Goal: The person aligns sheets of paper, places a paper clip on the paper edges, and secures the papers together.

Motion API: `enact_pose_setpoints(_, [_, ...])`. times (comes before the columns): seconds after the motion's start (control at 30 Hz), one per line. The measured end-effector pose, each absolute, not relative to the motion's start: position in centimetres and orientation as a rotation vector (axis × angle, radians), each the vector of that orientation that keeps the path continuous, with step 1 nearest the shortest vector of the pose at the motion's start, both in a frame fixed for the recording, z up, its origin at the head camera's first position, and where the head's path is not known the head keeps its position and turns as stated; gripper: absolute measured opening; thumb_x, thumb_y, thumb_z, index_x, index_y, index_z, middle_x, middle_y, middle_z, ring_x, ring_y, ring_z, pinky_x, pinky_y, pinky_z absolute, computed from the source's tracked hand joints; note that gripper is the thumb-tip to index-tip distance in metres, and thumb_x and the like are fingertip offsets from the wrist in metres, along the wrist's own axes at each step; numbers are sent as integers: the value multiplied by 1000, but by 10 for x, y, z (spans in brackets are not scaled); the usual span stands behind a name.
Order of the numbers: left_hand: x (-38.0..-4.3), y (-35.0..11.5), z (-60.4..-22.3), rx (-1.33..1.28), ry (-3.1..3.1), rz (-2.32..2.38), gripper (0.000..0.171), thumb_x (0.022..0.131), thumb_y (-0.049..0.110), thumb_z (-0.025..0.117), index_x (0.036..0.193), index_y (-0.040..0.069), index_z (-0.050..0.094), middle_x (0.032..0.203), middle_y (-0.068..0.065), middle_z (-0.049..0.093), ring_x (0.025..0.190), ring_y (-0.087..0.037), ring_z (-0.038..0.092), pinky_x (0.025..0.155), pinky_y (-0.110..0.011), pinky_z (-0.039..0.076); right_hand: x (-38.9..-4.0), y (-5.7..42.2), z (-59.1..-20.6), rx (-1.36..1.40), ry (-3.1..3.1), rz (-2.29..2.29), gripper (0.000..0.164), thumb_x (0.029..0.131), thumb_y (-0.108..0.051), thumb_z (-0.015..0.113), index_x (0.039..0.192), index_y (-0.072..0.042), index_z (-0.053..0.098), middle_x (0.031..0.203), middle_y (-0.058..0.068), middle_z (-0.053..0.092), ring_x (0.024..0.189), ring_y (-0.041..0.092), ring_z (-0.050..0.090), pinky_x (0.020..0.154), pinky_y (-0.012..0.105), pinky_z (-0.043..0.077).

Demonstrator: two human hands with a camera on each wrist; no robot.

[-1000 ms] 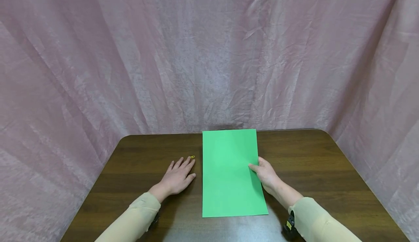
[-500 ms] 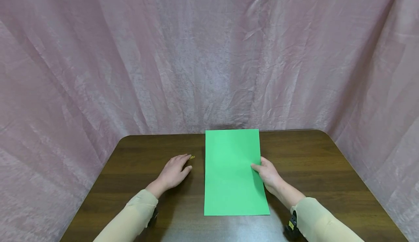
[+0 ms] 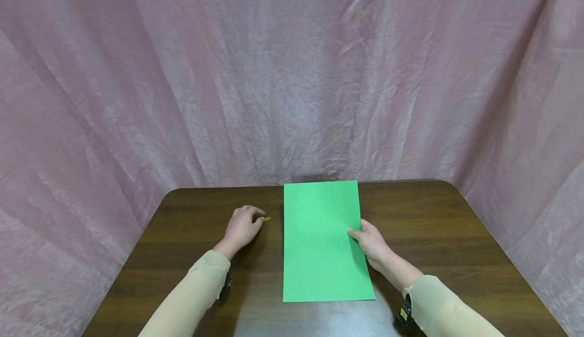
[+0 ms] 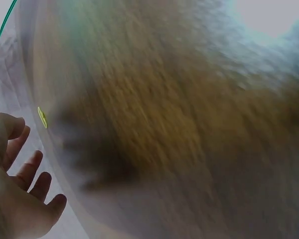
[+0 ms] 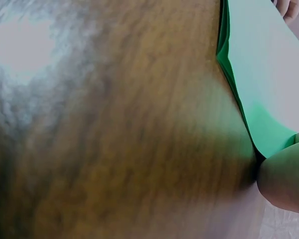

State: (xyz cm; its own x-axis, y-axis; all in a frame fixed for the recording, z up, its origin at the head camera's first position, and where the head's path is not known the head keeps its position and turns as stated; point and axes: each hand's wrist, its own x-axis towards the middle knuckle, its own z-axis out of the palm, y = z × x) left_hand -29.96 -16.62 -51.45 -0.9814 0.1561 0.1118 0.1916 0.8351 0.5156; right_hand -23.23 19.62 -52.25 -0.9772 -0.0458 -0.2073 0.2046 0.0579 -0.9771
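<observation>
Green paper (image 3: pixel 321 256) stands out in the middle of the table in the head view; the right wrist view shows layers at its edge (image 5: pixel 229 64). My right hand (image 3: pixel 375 246) grips the paper's right side, thumb on top and fingers hidden behind. Left of the paper lies a small yellow wire clip (image 3: pixel 267 219), which looks like a paper clip. My left hand (image 3: pixel 242 229) is just left of it, thumb and forefinger close to the clip. In the left wrist view, the fingers (image 4: pixel 32 169) are loosely bent and apart from the clip (image 4: pixel 42 117).
The dark brown wooden table (image 3: pixel 438 215) has rounded far corners. Pink curtains (image 3: pixel 292 73) hang behind it and at both sides. Light glares on the table's near part (image 3: pixel 319 324). A black wrist device (image 3: pixel 404 314) sits at the right sleeve.
My left hand has risen from lying flat with spread fingers, and its thumb and forefinger have come towards the clip. The paper in my right hand has shifted slightly right, then back left.
</observation>
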Motion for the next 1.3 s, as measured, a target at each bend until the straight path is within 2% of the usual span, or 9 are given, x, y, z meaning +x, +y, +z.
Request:
enact_pose_setpoints(0.27, [-306,-162,-520,-193,-2970,-810,20,101,26,67,116,16,76,125,-7,64,126,-36,46,104,-54,42,-233,195,-523,153,2146,-2023,44,108,-9,48,148,7,41,125,21,63,94,23,67,78,36,55])
enact_pose_setpoints(0.73, [-308,-155,-522,-132,-2974,-835,12,99,29,70,105,19,75,134,-10,55,138,-40,35,110,-60,32,-234,196,-524,139,2144,-2011,45,108,-10,47,150,5,40,128,21,61,97,24,67,79,37,55])
enact_pose_setpoints(1.3, [-311,-152,-527,-99,-2975,-881,13,99,31,71,103,18,72,138,-14,51,136,-42,35,109,-59,32,-233,199,-523,132,2125,-2024,44,109,-9,44,150,5,39,125,20,64,97,24,68,80,38,56])
